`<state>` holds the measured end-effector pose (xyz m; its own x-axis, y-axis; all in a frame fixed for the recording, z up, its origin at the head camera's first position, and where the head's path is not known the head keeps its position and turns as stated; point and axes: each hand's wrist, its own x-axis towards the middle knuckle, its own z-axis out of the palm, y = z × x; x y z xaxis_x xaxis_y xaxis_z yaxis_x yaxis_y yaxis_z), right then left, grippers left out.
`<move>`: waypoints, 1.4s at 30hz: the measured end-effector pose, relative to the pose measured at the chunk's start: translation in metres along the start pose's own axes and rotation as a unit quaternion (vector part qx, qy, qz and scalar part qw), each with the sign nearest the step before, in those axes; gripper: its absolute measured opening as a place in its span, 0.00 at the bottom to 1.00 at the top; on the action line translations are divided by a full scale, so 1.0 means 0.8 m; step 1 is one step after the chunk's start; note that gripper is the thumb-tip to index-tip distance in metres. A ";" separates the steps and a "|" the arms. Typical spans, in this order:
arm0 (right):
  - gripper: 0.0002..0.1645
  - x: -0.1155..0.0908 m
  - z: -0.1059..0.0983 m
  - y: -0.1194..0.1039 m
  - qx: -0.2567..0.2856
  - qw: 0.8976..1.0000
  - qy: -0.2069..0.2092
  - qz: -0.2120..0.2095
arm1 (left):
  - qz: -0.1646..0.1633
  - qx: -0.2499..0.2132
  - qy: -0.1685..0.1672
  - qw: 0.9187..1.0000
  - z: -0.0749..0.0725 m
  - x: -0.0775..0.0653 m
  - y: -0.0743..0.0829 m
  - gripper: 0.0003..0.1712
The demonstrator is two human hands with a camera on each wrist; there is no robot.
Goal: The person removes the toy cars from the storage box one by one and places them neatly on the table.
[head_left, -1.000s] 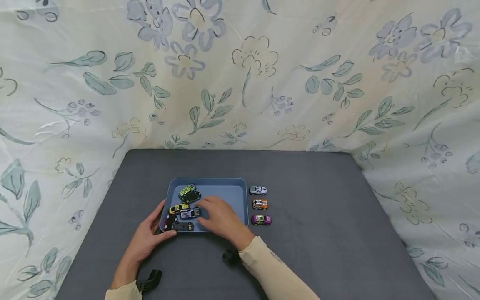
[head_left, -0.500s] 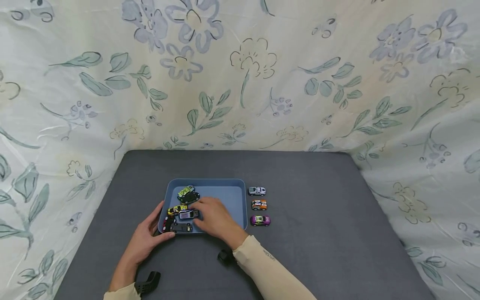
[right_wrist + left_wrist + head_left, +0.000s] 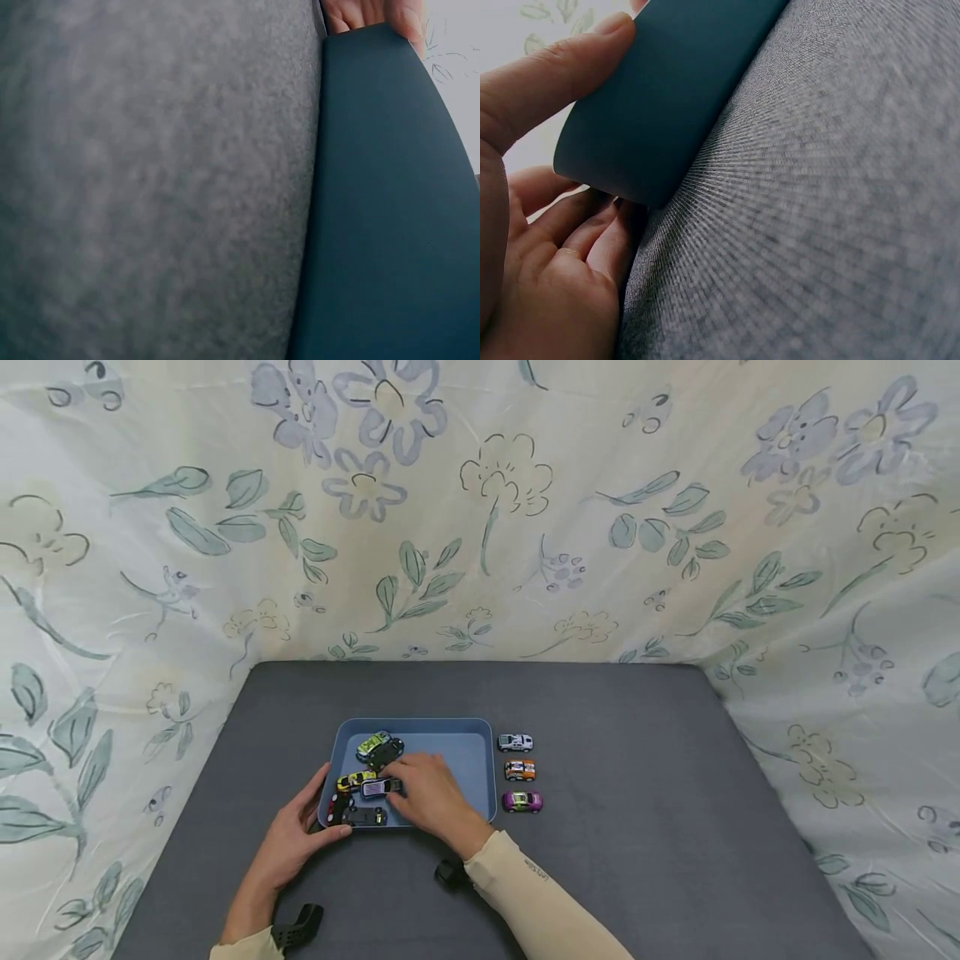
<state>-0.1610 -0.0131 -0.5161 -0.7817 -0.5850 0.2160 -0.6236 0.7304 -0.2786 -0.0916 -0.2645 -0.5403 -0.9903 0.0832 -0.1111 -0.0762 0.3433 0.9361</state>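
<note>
A blue tray [image 3: 468, 752] with several toy cars in its left part lies on the grey table. My left hand [image 3: 288, 839] grips the tray's near left corner, thumb on the rim and fingers round the side; the left wrist view shows this thumb [image 3: 592, 56] over the tray wall [image 3: 660, 90]. Inside the tray, my right hand [image 3: 435, 797] pinches a silver toy car [image 3: 375, 788] at its right end between thumb and index finger. Around it lie a dark green car [image 3: 385, 752], a lime car [image 3: 372, 744], a yellow car [image 3: 355, 780] and a black car [image 3: 364, 817].
Right of the tray, a white car [image 3: 515, 742], an orange car [image 3: 520, 770] and a purple car [image 3: 522, 802] stand in a column on the table [image 3: 637, 827]. A flowered curtain [image 3: 510, 543] rises behind the table. The tray's front wall [image 3: 382, 195] fills much of the right wrist view.
My right hand has moved left, its thumb and index finger closing round the end of the silver car. The dark green car has turned slightly. My left hand stays at the tray corner.
</note>
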 end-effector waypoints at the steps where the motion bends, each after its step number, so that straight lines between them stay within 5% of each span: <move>1: 0.18 -0.001 0.001 0.001 -0.001 1.000 0.002 0.001 | 0.001 0.001 0.000 1.000 0.000 0.000 0.000 0.65; 13: 0.16 -0.010 -0.010 0.013 0.028 0.999 0.018 0.004 | -0.002 -0.003 0.003 1.000 0.002 -0.002 0.003 0.65; 29: 0.15 -0.022 -0.027 0.027 0.114 0.991 0.046 -0.047 | -0.006 0.007 0.005 1.000 -0.001 0.000 0.005 0.65; 42: 0.16 -0.037 -0.049 0.046 0.124 0.992 0.001 0.013 | -0.007 -0.006 -0.001 1.000 -0.001 0.001 0.006 0.65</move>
<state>-0.1612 0.0448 -0.4965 -0.7978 -0.5659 0.2078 -0.5827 0.6356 -0.5064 -0.0925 -0.2634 -0.5358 -0.9890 0.0797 -0.1242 -0.0910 0.3331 0.9385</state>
